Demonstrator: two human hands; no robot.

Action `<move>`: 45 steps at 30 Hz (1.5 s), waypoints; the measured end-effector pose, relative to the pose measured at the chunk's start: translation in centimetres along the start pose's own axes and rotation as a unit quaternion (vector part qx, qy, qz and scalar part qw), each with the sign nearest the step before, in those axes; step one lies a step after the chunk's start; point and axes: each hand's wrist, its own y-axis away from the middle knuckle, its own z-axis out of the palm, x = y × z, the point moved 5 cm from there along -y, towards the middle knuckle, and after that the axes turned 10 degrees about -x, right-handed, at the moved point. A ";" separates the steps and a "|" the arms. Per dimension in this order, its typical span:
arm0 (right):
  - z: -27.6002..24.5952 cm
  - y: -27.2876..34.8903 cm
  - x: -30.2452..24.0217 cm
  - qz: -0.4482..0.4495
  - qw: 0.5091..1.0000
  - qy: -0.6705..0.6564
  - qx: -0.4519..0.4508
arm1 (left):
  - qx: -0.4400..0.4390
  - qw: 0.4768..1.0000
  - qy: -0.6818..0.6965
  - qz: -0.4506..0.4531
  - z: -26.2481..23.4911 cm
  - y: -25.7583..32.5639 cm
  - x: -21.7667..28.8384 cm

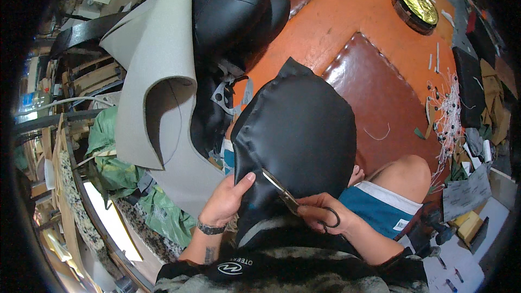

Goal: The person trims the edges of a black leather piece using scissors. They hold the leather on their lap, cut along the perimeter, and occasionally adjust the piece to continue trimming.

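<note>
On my lap rests a padded piece (309, 125) wrapped in black leather-like material, rounded on the right, with a pointed flap at its far end. A puckered edge runs down its left side. My left hand (225, 201), a watch at its wrist, pinches the cover's near left edge with the thumb on top. In my right hand (320, 211) is a pair of scissors (281, 187) with dark loop handles. Their blades point up and left over the black cover, close to my left thumb. Whether the blades touch the material I cannot tell.
A curled light-grey sheet (163, 38) hangs to the left, before a bulky black upholstered piece (230, 11). Brown panels (380, 87) lie on the orange floor (309, 40). A round tin (415, 8) stands far right, above tangled white strings (448, 114). Green sacking (108, 135) lies left.
</note>
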 end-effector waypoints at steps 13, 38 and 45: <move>1.7 -1.8 -1.2 -0.012 0.999 0.031 0.021 | 0.000 1.000 0.030 0.001 0.0 0.3 -0.1; 4.7 -3.9 -3.9 -0.062 0.995 0.068 0.047 | -0.023 0.977 -0.212 0.028 0.1 1.1 1.8; 3.8 -3.3 -3.4 -0.055 0.997 0.053 0.023 | 0.046 0.987 -0.131 0.082 -7.3 -0.1 4.8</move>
